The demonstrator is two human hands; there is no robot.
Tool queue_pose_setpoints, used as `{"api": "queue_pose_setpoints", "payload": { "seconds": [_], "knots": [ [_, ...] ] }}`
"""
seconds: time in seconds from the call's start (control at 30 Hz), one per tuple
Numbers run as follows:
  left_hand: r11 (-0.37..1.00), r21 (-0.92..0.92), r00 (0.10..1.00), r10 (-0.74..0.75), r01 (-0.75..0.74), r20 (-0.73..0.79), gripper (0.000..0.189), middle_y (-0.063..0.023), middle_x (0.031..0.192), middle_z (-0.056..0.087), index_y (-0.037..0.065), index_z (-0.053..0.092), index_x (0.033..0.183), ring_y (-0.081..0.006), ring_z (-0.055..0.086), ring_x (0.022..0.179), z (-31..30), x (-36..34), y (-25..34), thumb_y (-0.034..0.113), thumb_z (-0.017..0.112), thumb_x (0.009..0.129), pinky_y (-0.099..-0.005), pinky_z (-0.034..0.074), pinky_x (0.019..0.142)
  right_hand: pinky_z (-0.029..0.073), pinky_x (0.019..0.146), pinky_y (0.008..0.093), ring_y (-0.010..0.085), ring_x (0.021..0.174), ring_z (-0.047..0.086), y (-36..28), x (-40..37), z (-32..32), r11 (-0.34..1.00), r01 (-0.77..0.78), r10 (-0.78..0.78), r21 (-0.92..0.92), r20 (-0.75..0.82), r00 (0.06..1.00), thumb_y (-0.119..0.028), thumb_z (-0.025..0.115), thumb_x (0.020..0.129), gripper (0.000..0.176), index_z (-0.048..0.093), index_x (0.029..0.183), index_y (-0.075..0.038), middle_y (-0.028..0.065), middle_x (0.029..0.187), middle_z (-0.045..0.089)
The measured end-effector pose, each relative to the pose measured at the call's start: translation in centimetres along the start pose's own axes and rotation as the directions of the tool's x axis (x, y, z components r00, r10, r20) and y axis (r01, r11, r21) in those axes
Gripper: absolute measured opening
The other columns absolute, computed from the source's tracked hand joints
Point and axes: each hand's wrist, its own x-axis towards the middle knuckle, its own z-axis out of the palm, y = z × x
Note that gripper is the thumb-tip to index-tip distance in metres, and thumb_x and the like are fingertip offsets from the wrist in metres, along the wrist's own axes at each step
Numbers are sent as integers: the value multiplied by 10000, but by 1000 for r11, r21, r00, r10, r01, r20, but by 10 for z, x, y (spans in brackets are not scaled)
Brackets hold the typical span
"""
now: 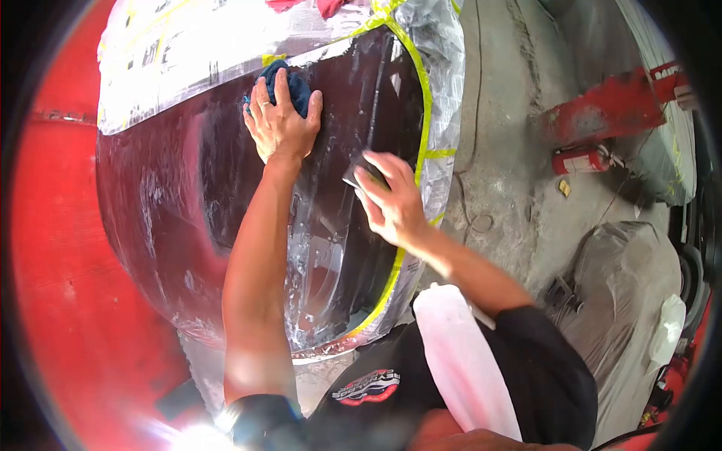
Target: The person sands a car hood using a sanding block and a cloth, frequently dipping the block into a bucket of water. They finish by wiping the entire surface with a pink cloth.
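A dark maroon car body panel (180, 195) fills the middle, wet and glossy, edged with yellow masking tape (423, 113) and newspaper and plastic sheeting (188, 45). My left hand (280, 120) presses a blue cloth (292, 84) flat against the panel near its upper edge. My right hand (391, 203) holds a small dark sanding pad (364, 171) against the panel near the taped edge, to the right of the left hand.
Red bodywork (60, 286) lies to the left. A concrete floor (504, 150) is on the right, with a red fire extinguisher (583, 159) lying on it, a red metal stand (617, 105) and plastic-covered objects (632, 278). A white cloth (459, 353) hangs over my shoulder.
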Motion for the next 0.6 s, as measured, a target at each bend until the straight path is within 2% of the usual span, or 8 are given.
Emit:
{"api": "queue_pose_setpoints", "payload": {
  "seconds": [0.07, 0.17, 0.23, 0.3, 0.37, 0.5, 0.53, 0.6],
  "knots": [
    [1000, -7, 1000, 7, -7, -8, 762, -197, 1536, 402, 211, 407, 1526, -366, 353, 1442, 2, 2, 1, 596, 614, 901, -524, 234, 1208, 481, 963, 495, 406, 1099, 597, 50, 63, 2, 984, 173, -174, -35, -25, 985, -60, 742, 755, 308, 697, 1060, -57, 183, 1172, 642],
    [1000, 4, 1000, 9, -9, -15, 766, -193, 1537, 405, 212, 410, 1524, -376, 369, 1432, 2, -3, -2, 605, 612, 898, -521, 241, 1206, 469, 956, 483, 441, 1095, 574, 108, 156, 25, 969, -9, -30, -245, -154, 988, -144, 675, 855, 254, 690, 1085, -36, 211, 1165, 647],
    [999, -43, 1000, -13, 13, 3, 772, -202, 1541, 393, 190, 434, 1511, -353, 322, 1462, 1, 0, 0, 607, 612, 886, -531, 205, 1216, 466, 974, 492, 441, 1130, 569, 91, 118, 23, 975, -91, 36, -203, -260, 965, -148, 689, 875, 302, 676, 1145, -12, 223, 1241, 621],
    [999, -20, 1000, -26, 26, 11, 778, -203, 1547, 384, 191, 427, 1514, -360, 327, 1459, 3, 0, 1, 611, 613, 886, -533, 207, 1214, 459, 998, 501, 440, 1173, 559, 27, 29, 14, 940, -301, 254, -158, -263, 931, -142, 697, 898, 352, 656, 1213, 8, 243, 1327, 574],
    [1000, -30, 1000, -7, 7, -1, 778, -204, 1543, 389, 192, 428, 1512, -370, 343, 1447, 5, 1, -1, 610, 617, 884, -532, 217, 1209, 452, 1016, 508, 439, 1206, 547, -29, -58, 16, 926, -375, 356, -30, -254, 899, -123, 696, 910, 382, 636, 1264, 7, 256, 1378, 533],
    [1000, -14, 999, 13, -14, -34, 779, -203, 1523, 413, 184, 437, 1508, -386, 388, 1414, 9, 1, -2, 619, 611, 886, -534, 263, 1184, 449, 1012, 502, 434, 1181, 553, 31, 8, 22, 870, -492, 453, -4, -387, 803, -169, 666, 936, 353, 638, 1232, 24, 267, 1302, 580],
    [1000, -4, 999, 21, -22, -28, 779, -203, 1523, 413, 184, 437, 1508, -386, 388, 1414, 9, 0, -3, 619, 611, 886, -534, 263, 1184, 444, 1006, 507, 436, 1163, 556, 54, 43, 13, 807, -589, 564, 35, -336, 754, -204, 637, 956, 346, 645, 1207, 34, 272, 1262, 603],
    [999, 25, 999, 32, -31, -41, 783, -219, 1525, 425, 193, 403, 1531, -401, 406, 1400, 9, 0, -3, 622, 593, 904, -507, 283, 1177, 439, 1007, 516, 441, 1153, 561, 61, 44, 14, 799, -598, 576, 62, -365, 731, -221, 642, 951, 370, 642, 1216, 38, 275, 1259, 605]
  ]
}}
